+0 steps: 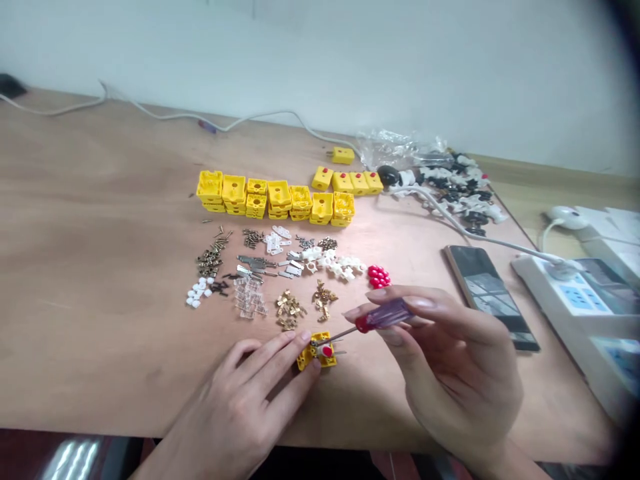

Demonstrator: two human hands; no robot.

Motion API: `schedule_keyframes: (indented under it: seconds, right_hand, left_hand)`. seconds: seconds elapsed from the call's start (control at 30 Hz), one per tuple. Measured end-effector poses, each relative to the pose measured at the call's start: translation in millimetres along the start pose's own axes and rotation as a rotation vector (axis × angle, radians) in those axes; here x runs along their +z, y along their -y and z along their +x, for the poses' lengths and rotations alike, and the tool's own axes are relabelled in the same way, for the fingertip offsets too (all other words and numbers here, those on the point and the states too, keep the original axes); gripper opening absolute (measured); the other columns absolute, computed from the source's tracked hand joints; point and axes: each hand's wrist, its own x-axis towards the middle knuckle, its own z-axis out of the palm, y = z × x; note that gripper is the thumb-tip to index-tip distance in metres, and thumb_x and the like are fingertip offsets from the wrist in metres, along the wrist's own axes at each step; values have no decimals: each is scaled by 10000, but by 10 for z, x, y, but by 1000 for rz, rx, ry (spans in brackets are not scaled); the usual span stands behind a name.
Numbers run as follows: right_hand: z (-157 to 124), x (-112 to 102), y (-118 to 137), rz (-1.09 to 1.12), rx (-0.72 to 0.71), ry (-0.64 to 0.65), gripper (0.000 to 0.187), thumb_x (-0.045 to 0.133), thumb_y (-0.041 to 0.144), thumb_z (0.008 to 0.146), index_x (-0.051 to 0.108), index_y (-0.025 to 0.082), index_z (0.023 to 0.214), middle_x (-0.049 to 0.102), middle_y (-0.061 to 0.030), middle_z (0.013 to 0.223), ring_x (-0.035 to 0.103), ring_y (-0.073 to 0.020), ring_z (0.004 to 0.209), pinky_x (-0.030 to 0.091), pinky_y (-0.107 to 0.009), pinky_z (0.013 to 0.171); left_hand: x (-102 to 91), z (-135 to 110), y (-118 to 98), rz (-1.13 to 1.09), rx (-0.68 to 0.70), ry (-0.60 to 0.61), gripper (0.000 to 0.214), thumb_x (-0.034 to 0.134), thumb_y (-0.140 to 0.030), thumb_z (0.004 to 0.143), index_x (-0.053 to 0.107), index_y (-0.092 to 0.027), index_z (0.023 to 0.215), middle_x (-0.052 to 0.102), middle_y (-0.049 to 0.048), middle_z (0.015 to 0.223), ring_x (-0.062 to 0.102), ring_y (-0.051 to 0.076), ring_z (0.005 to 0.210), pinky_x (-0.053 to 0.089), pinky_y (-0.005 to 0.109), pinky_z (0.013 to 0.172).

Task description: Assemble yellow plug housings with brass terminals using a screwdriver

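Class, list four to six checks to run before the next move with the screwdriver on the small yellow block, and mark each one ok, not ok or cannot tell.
1. Left hand steadies the yellow block: ok, its fingertips touch the block's side.
2. Right hand grips the screwdriver: ok, fingers close round the handle.
3. Screwdriver tip reaches the block: ok, it meets the top.
4. Tip seated in a screw head: cannot tell, too small and blurred.
5. Block flat on the table: ok, as far as it shows.
6. Red buttons apart from both hands: ok.
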Motion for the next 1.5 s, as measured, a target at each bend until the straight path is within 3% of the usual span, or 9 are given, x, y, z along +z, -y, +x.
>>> schedule_keyframes:
  seconds: [0.27,0.53,0.77,1.07,1.3,1.5]
  right_hand:
    - [-1,5,3,7,-37,30,668,545,-137,864,585,321,1349,677,10,1248,701,-191,1147,639,-397,957]
    - [-20,-3,16,3,-44,102,694,537,-143,860,566,329,1369,661,-7,1268,698,-195,1164,674,-312,746]
    - [-4,24,35,18,-40,94,680,525,-143,872,570,327,1362,659,2,1269,687,-178,1180,663,-308,811]
    - [10,52,14,-12,-45,57,650,540,-122,884,584,332,1346,671,8,1272,690,-189,1175,622,-409,996]
    - [1,35,6,-12,-46,89,668,544,-122,875,579,343,1354,674,-8,1248,695,-196,1168,680,-321,786]
    - [11,-23,53,-33,-146,189,713,565,-127,853,577,350,1384,703,-15,1236,736,-174,1065,697,-299,765]
  left_hand:
    - [-3,2,-4,7,-5,0,477,433,-102,1074,415,-144,1548,491,105,1573,429,245,1445,406,404,1013]
    - [31,3,-5,8,-13,-18,461,443,-113,1077,445,-177,1534,573,80,1503,466,234,1411,407,387,1011]
    - [36,11,-8,23,-16,-34,460,446,-123,1077,449,-184,1533,555,73,1522,474,232,1407,414,384,1007]
    - [40,-3,-16,21,-27,-35,473,479,-151,1075,429,-193,1544,525,65,1551,471,228,1410,424,394,1006]
    - [28,8,-18,17,-26,-36,485,486,-163,1078,405,-195,1555,506,49,1568,448,215,1426,423,383,1006]
    - [45,-10,-26,21,-16,-12,435,462,-165,1091,454,-193,1525,534,30,1546,452,224,1424,419,392,1006]
